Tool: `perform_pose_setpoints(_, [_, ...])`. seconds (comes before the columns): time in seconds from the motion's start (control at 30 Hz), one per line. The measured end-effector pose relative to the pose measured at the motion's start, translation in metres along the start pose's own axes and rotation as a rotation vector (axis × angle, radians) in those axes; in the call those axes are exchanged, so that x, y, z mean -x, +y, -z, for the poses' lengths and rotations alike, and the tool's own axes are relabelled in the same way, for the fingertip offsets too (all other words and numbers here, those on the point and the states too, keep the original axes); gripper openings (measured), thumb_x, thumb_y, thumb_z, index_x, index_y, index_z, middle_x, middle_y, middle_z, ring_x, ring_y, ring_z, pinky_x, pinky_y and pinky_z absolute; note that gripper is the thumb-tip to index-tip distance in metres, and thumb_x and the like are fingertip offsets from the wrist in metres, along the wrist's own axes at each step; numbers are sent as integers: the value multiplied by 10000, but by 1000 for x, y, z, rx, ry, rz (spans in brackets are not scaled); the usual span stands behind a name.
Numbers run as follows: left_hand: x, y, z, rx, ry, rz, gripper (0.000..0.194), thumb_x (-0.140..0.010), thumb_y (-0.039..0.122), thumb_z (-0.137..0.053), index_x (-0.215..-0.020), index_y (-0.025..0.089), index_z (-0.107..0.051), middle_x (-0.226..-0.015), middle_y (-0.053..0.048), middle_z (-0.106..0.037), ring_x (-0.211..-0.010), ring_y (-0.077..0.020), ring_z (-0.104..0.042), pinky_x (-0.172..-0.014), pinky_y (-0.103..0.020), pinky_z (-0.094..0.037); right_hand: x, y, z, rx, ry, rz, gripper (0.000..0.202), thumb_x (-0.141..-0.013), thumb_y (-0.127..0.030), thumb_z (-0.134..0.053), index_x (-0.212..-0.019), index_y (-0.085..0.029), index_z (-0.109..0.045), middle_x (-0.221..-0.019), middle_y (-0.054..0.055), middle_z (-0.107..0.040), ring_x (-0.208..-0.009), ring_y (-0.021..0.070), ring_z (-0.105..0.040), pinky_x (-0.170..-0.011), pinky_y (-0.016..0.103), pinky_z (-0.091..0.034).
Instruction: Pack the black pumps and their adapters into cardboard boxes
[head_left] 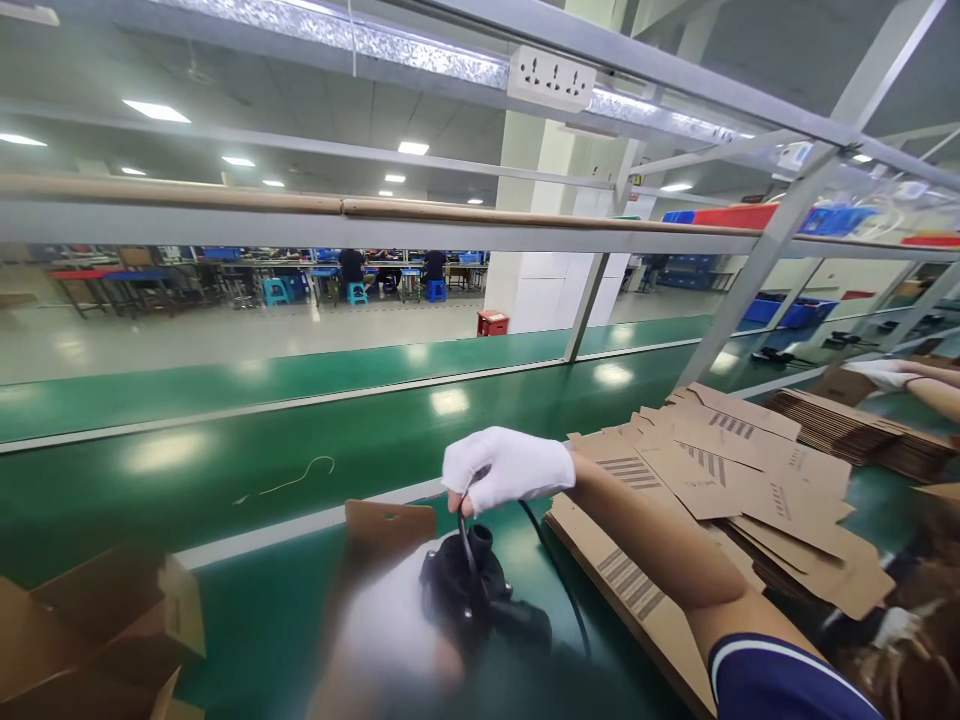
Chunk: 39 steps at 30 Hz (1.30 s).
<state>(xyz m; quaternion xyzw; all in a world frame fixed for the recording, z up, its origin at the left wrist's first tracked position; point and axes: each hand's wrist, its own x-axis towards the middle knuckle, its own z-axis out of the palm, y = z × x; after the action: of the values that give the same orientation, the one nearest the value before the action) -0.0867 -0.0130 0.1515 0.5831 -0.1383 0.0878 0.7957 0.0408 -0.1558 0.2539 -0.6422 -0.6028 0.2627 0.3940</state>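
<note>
My left hand (397,620), in a white glove and blurred, is closed around a black plastic pump (444,580) with a round screwed body and short pipe stubs. Above it, my right hand (517,468), in a white glove with bare fingertips, pinches the pump's black cable (466,545) between thumb and finger. More of the cable hangs behind my right wrist and runs down to the right of the pump. Behind my left hand stands a brown cardboard flap (390,525) with a small slot. The pump's underside is hidden.
Open cardboard boxes (97,630) stand at lower left. Flattened printed cartons (720,460) lie piled at right, beside another carton stack (832,425). A co-worker's gloved hand (885,374) is at far right. A thin yellowish strand (296,480) lies on the green surface (247,430). Metal frame posts (742,295) rise ahead.
</note>
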Motion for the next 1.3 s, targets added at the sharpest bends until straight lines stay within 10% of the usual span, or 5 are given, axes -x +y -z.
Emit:
perform_pose_setpoints(0.2, [7,1,12,-38,-58,-9,675,-393,542,-855,-913,141,-697,-830,-143,-689,-853,-372,-644,-689,-483,-549,5,20,-23,-225,29,-256,415,-802,-461,-628,-954,-79,-686,-701,26,-576,-468,62,-365,-401,196,-278])
perform_pose_setpoints(0.47, [6,9,-1,-92,82,-52,564,-698,409,-749,-1167,145,-580,-1044,-123,-658,-1028,-303,-598,-887,-394,-498,20,2,-37,19,201,-147,600,-760,-362,-622,-1321,-184,-504,-1145,58,-614,-1003,239,-581,-884,352,-477])
perform_pose_setpoints(0.67, [58,1,23,-638,493,-174,673,-743,460,-695,-1315,222,-430,-1286,-117,-539,-1175,-305,-514,-944,-388,-461,-9,1,-64,134,303,-230,479,-784,-278,-545,-1255,-208,-584,-1193,36,-615,-1046,224,-587,-935,345,-470])
perform_pose_setpoints(0.87, [116,-45,51,-1559,308,-283,252,-829,272,-606,-1063,189,-568,-1083,-62,-657,-1112,-299,-548,-962,-477,-380,-46,-1,-83,494,98,-335,369,-863,-318,-492,-1211,-244,-591,-982,20,-682,-759,187,-632,-649,271,-459])
perform_pose_setpoints(1.3, [95,-75,8,-1834,458,-177,97,-858,113,-525,-798,156,-589,-667,-34,-570,-643,-229,-543,-606,-366,-307,-81,64,-127,874,-543,-495,367,-843,-390,-492,-1008,-123,-681,-946,154,-681,-830,308,-658,-605,334,-473])
